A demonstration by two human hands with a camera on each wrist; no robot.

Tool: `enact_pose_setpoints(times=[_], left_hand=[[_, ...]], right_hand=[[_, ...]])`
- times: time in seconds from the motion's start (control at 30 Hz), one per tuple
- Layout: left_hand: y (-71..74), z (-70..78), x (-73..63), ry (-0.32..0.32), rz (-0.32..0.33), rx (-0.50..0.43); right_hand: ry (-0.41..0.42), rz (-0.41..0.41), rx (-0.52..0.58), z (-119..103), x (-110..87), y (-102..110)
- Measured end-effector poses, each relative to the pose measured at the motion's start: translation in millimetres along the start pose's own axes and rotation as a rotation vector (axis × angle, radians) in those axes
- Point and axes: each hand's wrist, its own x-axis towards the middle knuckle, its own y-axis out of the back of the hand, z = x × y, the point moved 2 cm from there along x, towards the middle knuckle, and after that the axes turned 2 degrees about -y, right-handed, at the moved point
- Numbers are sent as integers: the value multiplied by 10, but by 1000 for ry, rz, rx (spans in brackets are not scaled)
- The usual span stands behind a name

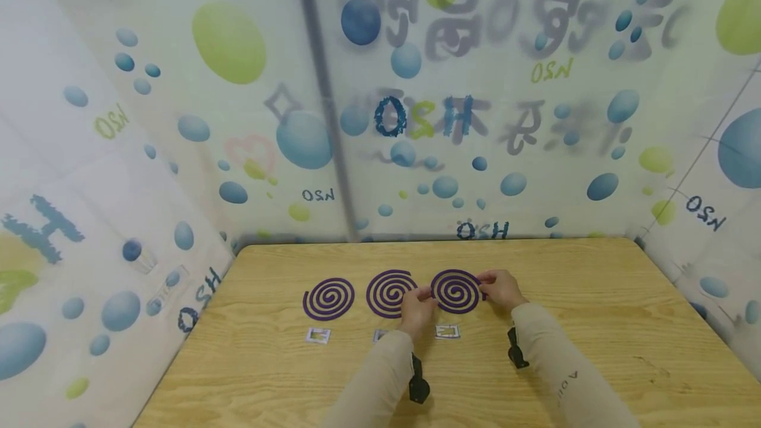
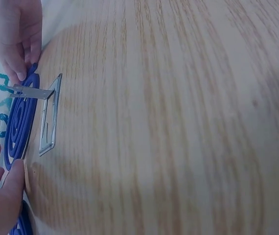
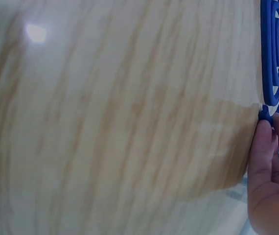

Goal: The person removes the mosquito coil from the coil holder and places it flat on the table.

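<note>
Three dark purple mosquito coils lie in a row on the wooden table. My left hand [image 1: 418, 312] reaches over part of the middle coil [image 1: 380, 296], its fingertips holding the left edge of the right-hand coil [image 1: 456, 291]. At that coil's opposite side, my right hand [image 1: 503, 289] pinches the outer end between thumb and fingers; in the right wrist view this tip [image 3: 265, 113] shows blue. A small metal coil stand [image 1: 448, 331] with a raised prong lies in front of the right-hand coil. The left coil [image 1: 329, 298] lies apart from both hands.
Another metal stand [image 1: 318, 335] lies in front of the left coil, and a third [image 1: 379, 334] is partly hidden by my left sleeve. A printed curtain [image 1: 404, 183] with blue and green dots hangs behind the table [image 1: 594, 309]. Both wrists carry black camera mounts.
</note>
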Motion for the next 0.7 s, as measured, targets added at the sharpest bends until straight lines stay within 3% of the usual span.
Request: enact_pose_setpoints(times=[0.5,0.7], left_hand=[[10,-5,-3,54,6,18],[30,-13,3,44,-2,-7]], right_hand=[[7,-18,-7,33,-8,-12],[8,-30,22,29,-38,14]])
